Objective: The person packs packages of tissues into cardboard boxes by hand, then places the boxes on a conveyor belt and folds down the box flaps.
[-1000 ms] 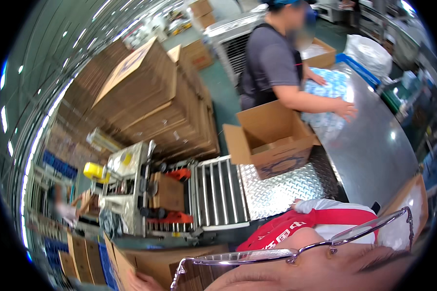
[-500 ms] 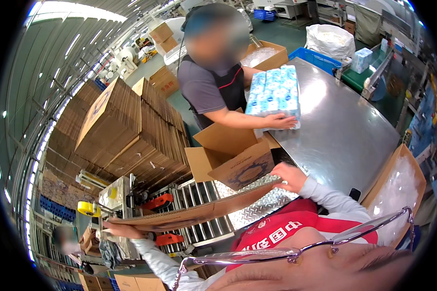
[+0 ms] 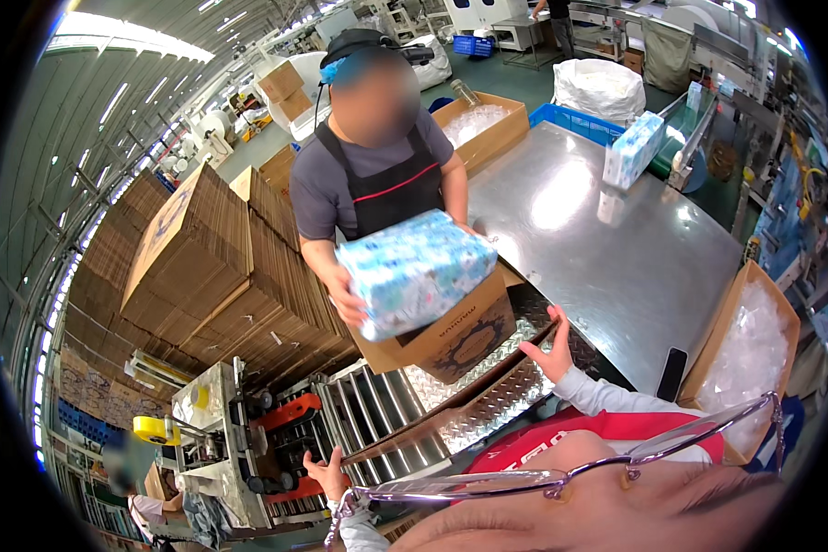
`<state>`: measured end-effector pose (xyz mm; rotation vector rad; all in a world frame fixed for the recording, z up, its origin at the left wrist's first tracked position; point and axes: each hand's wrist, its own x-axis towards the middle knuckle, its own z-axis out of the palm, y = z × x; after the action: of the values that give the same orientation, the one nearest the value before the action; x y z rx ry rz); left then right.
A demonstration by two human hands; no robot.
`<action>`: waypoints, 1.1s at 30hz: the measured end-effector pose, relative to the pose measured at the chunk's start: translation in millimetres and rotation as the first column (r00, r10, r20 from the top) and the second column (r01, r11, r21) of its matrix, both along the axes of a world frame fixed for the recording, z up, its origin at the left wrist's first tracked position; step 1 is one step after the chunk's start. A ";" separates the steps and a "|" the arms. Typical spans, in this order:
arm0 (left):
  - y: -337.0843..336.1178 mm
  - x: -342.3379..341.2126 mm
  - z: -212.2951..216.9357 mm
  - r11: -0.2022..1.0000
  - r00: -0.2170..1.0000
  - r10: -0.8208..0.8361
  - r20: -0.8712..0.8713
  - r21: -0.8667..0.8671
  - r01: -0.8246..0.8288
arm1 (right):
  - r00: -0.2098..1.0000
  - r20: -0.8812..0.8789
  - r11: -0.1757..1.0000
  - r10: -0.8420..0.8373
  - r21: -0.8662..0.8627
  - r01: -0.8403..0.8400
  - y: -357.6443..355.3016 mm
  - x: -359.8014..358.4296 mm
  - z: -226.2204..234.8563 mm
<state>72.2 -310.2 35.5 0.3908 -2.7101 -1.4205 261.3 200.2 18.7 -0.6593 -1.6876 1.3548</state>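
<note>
Left hand [image 3: 327,474]: lower centre-left of the frame; fingers [image 3: 315,460] spread and lightly curled, touching the near end of a flattened cardboard sheet.
Right hand [image 3: 552,354]: centre-right; fingers [image 3: 535,351] open and splayed, pressed against the far end of the same sheet, not wrapped round it.
Flattened cardboard sheet [image 3: 442,414]: brown, long and thin, seen edge-on, running on a slant from lower left to centre right between the two hands, above the ribbed roller section.
Roller section [image 3: 377,414]: metal bars, lower centre, beside chequer-plate metal.
Co-worker [image 3: 373,175]: upper centre, grey shirt and black apron, both hands on a blue-and-white patterned pack.
Patterned pack [image 3: 414,271]: centre, tilted, held above an open carton.
Open carton [image 3: 451,336]: brown, centre, resting on the chequer plate, just beyond the sheet.
Worktop [image 3: 616,248]: polished steel, right of centre; a smaller blue-and-white pack [image 3: 633,149] stands at its far edge.
Stacked flat cartons [image 3: 202,267]: left of centre, in tall piles.
</note>
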 end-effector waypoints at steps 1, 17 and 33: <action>7.4 3.2 8.4 0.999 0.999 0.028 -0.028 -0.033 -0.029 | 1.000 -0.029 1.000 0.010 -0.001 -0.010 0.6 5.0 -0.6; 151.0 17.7 134.4 0.623 0.750 -0.542 0.380 -0.418 0.661 | 0.619 0.095 0.626 0.780 -0.156 -0.764 166.1 -0.4 8.4; 228.1 136.5 49.9 -0.134 -0.167 -0.907 0.387 0.111 0.985 | 0.812 0.578 0.918 0.073 0.281 -0.282 78.2 -23.3 -47.8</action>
<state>208.6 -82.1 85.4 -2.2991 -3.2758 -0.8875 237.9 278.3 -29.1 -0.7390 -2.4558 0.9769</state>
